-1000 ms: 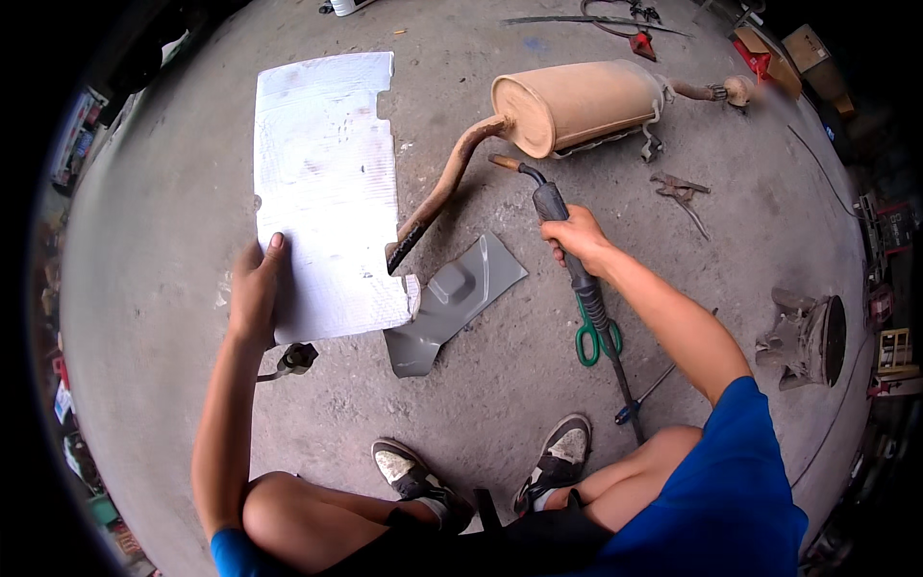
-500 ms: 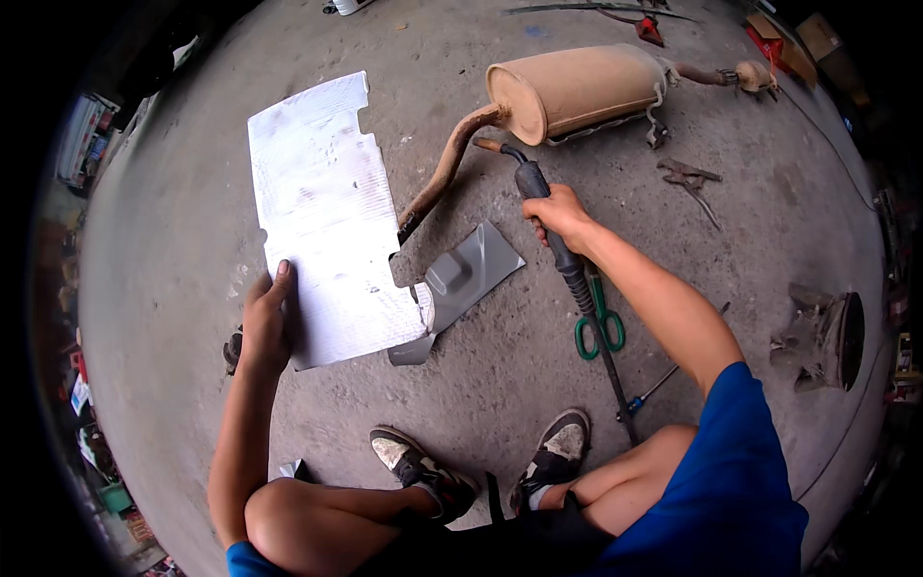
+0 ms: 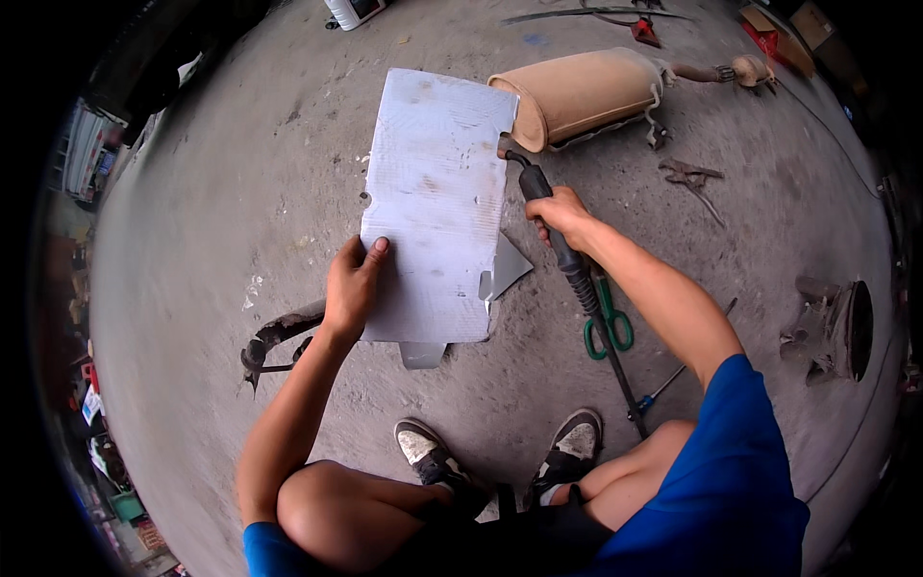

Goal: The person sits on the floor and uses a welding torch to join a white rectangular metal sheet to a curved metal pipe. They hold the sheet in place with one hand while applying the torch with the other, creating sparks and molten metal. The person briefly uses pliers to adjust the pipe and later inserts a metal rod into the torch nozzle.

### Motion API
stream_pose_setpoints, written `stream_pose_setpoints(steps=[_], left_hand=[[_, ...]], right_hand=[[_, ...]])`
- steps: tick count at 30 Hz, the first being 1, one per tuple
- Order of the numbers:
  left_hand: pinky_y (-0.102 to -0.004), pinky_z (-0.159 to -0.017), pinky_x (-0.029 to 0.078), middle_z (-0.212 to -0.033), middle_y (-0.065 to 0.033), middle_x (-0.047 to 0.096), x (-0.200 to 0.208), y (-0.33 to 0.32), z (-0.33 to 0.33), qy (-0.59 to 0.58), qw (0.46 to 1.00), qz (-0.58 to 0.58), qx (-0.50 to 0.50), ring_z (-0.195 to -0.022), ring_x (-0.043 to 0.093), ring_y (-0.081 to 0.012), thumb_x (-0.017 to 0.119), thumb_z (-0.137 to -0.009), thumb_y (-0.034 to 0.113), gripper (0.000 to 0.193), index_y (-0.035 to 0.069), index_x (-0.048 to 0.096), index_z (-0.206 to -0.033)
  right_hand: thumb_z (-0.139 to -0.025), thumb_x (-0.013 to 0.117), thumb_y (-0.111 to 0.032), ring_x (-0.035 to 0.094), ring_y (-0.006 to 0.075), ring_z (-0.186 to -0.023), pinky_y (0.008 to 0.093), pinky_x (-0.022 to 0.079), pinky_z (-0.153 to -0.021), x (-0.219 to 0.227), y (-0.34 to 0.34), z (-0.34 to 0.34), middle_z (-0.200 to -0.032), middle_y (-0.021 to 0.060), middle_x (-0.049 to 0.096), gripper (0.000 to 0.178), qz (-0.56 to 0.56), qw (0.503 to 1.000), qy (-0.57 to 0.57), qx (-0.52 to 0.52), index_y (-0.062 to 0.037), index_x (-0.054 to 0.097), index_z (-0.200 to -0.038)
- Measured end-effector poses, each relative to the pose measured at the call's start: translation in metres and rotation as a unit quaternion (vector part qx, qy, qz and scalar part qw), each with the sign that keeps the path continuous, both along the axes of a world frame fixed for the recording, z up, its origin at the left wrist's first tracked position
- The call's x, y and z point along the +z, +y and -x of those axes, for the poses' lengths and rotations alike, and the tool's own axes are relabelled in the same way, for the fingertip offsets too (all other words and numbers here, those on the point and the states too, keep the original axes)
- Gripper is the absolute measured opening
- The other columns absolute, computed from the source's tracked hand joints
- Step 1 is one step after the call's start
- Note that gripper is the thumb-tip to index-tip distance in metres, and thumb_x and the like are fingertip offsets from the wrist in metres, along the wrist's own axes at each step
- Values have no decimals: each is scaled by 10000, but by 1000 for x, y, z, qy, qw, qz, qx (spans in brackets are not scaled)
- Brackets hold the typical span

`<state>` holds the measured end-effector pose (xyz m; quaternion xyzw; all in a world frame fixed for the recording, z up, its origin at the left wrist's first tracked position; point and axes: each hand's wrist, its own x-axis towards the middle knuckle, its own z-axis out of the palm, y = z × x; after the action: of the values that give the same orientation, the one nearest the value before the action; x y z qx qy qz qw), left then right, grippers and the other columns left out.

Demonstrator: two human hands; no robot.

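My left hand (image 3: 356, 281) grips the left edge of a smudged white cardboard sheet (image 3: 433, 183), thumb on its face. The sheet has notched edges and is held up over the floor, covering the muffler's bent pipe and most of a grey sheet-metal piece (image 3: 510, 264). My right hand (image 3: 562, 216) is wrapped round the black handle of a welding torch (image 3: 535, 180). The torch's bent neck and nozzle reach the sheet's upper right edge; whether they touch it I cannot tell. Behind lies a tan exhaust muffler (image 3: 586, 91) on its side.
Locking pliers (image 3: 688, 175) lie on the concrete right of the torch. Green-handled snips (image 3: 608, 327) and a screwdriver (image 3: 663, 389) are by the torch cable. A rusty flanged part (image 3: 832, 332) stands far right. A rusty pipe end (image 3: 274, 341) shows beside my left forearm.
My left hand has moved the cardboard sheet to the right, so it now covers the muffler's bent pipe and comes up to the torch nozzle. My right hand keeps its grip, almost still.
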<state>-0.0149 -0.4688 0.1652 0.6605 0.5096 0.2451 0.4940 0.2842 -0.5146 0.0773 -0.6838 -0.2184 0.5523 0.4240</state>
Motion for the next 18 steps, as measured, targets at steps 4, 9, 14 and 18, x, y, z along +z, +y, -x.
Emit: stream_pose_setpoints(steps=[4, 9, 14, 18], left_hand=[[-287, -664, 436, -822, -50, 599, -23, 16, 0, 29, 999, -9, -34, -736, 490, -102, 548, -937, 306, 369, -61, 558, -976], [-276, -652, 425, -802, -13, 581, -18, 56, 6, 17, 999, -18, 27, -719, 476, -92, 539, -941, 312, 359, -44, 577, -969], [-253, -664, 447, -843, -37, 613, 20, 132, 46, 20, 998, -15, 57, -723, 527, -97, 517, -949, 316, 381, -49, 589, -1031], [-273, -754, 482, -995, -84, 632, 13, 146, 44, 96, 995, 10, -26, -830, 594, -134, 498, -955, 297, 420, -62, 540, -1170]], right_hand=[[-681, 632, -47, 499, 162, -423, 331, 402, -361, 0, 0, -3, -577, 69, 506, 136, -8, 1000, 24, 2, 5, 507, -696], [-677, 627, -38, 505, 162, -421, 336, 393, -351, 1, 1, 0, -576, 77, 509, 140, -12, 999, -23, 23, -1, 492, -681], [-673, 628, -34, 490, 168, -404, 339, 388, -348, -1, 7, 6, -551, 80, 495, 153, -14, 999, -39, 6, 2, 480, -668], [-681, 633, -44, 490, 171, -407, 338, 388, -347, -8, 17, 5, -554, 82, 495, 156, -11, 1000, -17, -6, 6, 486, -665]])
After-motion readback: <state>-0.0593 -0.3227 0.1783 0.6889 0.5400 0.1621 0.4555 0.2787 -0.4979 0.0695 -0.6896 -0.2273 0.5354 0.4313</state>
